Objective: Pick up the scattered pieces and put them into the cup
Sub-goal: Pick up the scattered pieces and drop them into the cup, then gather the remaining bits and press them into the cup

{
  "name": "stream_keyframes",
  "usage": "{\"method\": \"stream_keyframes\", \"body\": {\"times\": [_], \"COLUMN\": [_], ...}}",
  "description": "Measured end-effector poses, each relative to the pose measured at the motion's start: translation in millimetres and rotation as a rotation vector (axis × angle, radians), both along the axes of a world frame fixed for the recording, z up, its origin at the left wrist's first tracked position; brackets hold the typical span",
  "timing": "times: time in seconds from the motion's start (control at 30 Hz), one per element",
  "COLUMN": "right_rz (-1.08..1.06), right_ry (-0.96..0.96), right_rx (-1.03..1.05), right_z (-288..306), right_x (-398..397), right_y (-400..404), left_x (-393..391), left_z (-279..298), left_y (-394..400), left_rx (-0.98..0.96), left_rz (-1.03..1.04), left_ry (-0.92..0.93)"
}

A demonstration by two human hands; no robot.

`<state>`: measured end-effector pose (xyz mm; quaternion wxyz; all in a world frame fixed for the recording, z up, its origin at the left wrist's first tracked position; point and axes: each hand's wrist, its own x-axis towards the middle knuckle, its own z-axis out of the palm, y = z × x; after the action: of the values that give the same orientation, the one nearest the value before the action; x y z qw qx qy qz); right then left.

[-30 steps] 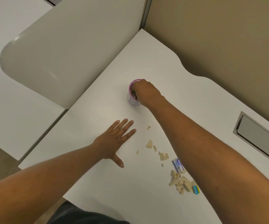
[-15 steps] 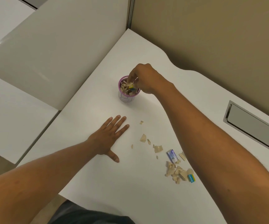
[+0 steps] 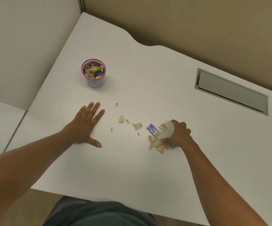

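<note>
Your left hand (image 3: 85, 126) lies flat and spread on the white tabletop (image 3: 148, 173) with bare room toward its near edge, while your right hand (image 3: 178, 134), grip curled over the beige pieces (image 3: 156, 142), is well apart from the purple-rimmed, scrap-filled cup (image 3: 94, 73); whether it holds any, you cannot tell.

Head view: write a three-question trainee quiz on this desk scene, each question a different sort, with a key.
1. True or false: the left hand lies flat on the desk, palm down, holding nothing.
2. Where is the right hand? A) over the cup B) at the pile of beige pieces C) on the metal hatch
3. Fill in: beside the pile lies a small ___-coloured wrapper.

Key
1. True.
2. B. The fingers curl down at the pile; whether they already grip a piece cannot be told.
3. Blue. The cup stands apart, already holding beige pieces.
</note>
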<state>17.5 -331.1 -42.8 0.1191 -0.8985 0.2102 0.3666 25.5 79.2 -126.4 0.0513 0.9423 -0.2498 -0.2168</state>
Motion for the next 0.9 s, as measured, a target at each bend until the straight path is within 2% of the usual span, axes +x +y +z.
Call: {"method": "stream_keyframes", "body": {"times": [0.07,0.2,0.33,0.43,0.5,0.57,0.63,0.7,0.8,0.9], "right_rz": [-0.038,-0.013,0.024,-0.009,-0.041,-0.077,-0.08,-0.138,-0.297,-0.358], "right_ry": [-0.041,-0.336,-0.401,-0.463,-0.433,-0.285,-0.163,-0.203,-0.414,-0.483], "right_rx": [0.013,0.177,0.329,0.291,0.157,0.056,0.05,0.156,0.406,0.573], "right_z": [-14,-30,-26,-18,-14,-12,-19,-30,-45,-47], "right_x": [-14,-23,-24,-33,-48,-66,-83,-92,-89,-72], "right_y": [4,35,56,36,12,-7,-14,-7,19,41], "left_x": [0,1,4,0,-4,-7,-12,-18,-25,-23], "left_z": [4,18,40,47,46,42,37,33,32,34], "left_y": [-3,-17,-47,-78,-97,-112,-123,-135,-152,-165], "left_rx": [0.031,0.092,-0.006,-0.088,-0.122,-0.148,-0.173,-0.199,-0.263,-0.339], "left_rz": [0.005,0.04,0.144,0.164,0.249,0.311,0.335,0.35,0.369,0.37], "left_ry": [0.004,0.048,-0.016,-0.057,-0.022,0.031,0.08,0.107,0.154,0.207]}}
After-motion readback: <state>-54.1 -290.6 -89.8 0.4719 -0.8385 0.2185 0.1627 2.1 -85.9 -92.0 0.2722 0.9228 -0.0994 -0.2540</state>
